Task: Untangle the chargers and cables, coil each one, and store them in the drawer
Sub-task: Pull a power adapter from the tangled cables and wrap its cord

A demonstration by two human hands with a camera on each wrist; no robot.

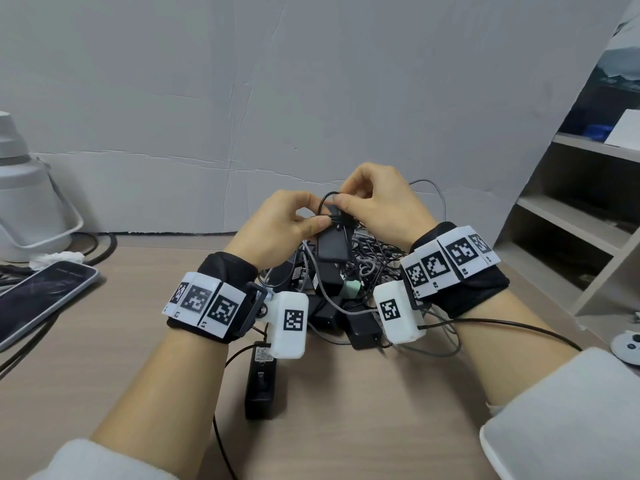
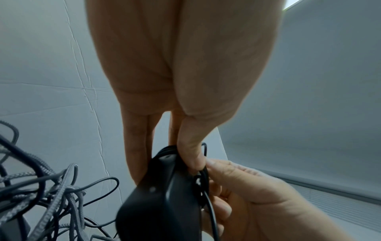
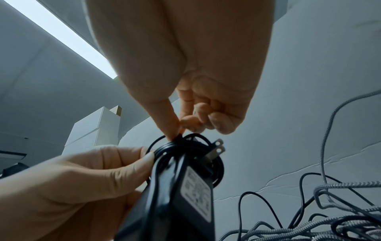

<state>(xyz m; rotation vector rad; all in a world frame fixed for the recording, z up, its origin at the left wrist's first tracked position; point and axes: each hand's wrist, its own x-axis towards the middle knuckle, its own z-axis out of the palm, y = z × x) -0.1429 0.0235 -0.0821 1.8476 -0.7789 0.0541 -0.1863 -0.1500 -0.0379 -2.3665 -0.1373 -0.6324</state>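
Chargers and cables lie in a big tangled pile (image 1: pixel 349 282) on the wooden surface (image 1: pixel 104 375), in the middle of the head view. One black charger (image 1: pixel 332 242) is held up just above the pile, between both hands. The left hand (image 1: pixel 277 226) grips its body, with the thumb pressed on one side and the fingers behind it. The right hand (image 1: pixel 377 202) pinches its thin black cord (image 1: pixel 327 199) between thumb and first finger, right at the top end of the charger. In the right wrist view the cord is wound in a few loops (image 3: pixel 185 146) around the top of the charger, close to the two metal prongs (image 3: pixel 218 147). A white label (image 3: pixel 198 192) shows on the charger's flat side.

This looks like the coiling step for this one charger. It is hard to tell if the loose end is being tucked in or pulled out, since the fingers hide it.

To do this well, the left hand should keep a firm hold so the loops do not slip off. The right hand should lay each loop neat and snug beside the last, not too tight, so the thin cord does not kink. The end should be tucked under a loop so it stays put. The cord should stay clear of the prongs.

Another black charger (image 1: pixel 261 379) lies alone in the lower middle of the head view. A phone (image 1: pixel 41 299) rests at the left edge. No drawer can be seen for sure, only open shelves (image 1: pixel 568 220) on the right. Most of the pile is not sorted yet.
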